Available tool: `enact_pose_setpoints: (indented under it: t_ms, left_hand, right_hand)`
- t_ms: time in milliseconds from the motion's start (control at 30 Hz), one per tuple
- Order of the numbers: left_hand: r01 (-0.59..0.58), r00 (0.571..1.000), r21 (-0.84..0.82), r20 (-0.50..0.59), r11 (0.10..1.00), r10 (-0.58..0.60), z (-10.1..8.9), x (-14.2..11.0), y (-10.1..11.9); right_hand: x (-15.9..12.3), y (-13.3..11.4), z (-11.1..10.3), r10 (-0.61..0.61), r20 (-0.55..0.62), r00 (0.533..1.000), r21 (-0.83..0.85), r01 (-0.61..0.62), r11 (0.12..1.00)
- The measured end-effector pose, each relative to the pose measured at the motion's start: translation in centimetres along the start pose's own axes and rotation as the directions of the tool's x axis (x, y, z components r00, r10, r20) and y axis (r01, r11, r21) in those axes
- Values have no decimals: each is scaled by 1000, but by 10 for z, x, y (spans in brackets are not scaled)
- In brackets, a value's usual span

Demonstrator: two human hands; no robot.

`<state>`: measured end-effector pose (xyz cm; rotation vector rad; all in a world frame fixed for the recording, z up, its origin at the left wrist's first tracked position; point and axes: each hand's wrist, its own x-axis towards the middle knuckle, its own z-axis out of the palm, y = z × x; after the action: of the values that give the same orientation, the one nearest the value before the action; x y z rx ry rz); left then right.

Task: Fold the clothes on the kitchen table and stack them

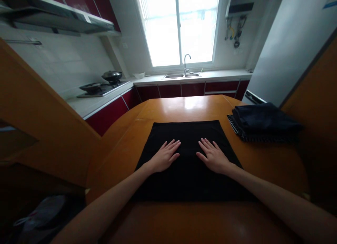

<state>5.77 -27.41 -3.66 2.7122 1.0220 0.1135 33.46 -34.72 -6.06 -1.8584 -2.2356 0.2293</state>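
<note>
1. Desk (121,149): large, wooden, round-ended. Bare wood shows left, right, near and far of the work area, with window glare on the far part.
2. Black cloth (187,182): laid out flat on the middle of the desk, far edge nearly straight. No large fold or ridge is visible on top.
3. Folded stack (265,123): dark fabric on the right side of the desk, toward the far end, apart from the black cloth. A patterned edge shows beneath the smoother top piece.
4. Left hand (165,159) and right hand (213,159): both palm down on the black cloth, left and right of its middle, with a gap between. Fingers are extended and slightly spread, thumbs held out toward each other. Neither hand is pinching anything.
5. Step in hand, as judged: pressing or smoothing the cloth flat. A next move would call for even, light pressure outward; if an edge is to be lifted, the fingertips must first reach it and pinch without dragging the fabric.
6. Hidden or unclear: the palms' undersides; parts of the cloth's left and right edges, covered by the forearms; its near corners, lost in shadow; layer count, not determinable; a pale bundle (46,212) at near left, too dim to identify.
</note>
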Motion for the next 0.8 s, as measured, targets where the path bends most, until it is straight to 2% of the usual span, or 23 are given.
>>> enact_pose_setpoints:
  t_ms: [133,200,267,367,500,667,800]
  left_hand:
    - [-182,983,35,-25,983,183,-3,-3,11]
    - [-267,964,52,4,962,268,-2,-4,16]
    - [-289,957,53,34,956,287,0,-4,18]
    - [-260,965,33,57,965,258,1,-3,17]
    - [-221,974,-16,46,975,222,1,1,7]
    - [-63,996,-53,58,997,66,-1,7,-17]
    - [72,993,-6,89,997,-72,-9,4,-51]
  right_hand:
    - [0,-5,-3,11,-49,999,47,-9,999]
    - [-2,-9,-4,-67,-92,993,59,73,996]
    - [-5,-15,-4,-184,-98,978,68,191,979]
    - [-7,-19,-3,-254,-43,966,99,257,961]
    - [0,-8,-1,-216,6,976,115,214,970]
    - [13,22,0,-60,-15,998,46,60,997]
    - [19,48,-1,55,-34,998,1,-55,998]
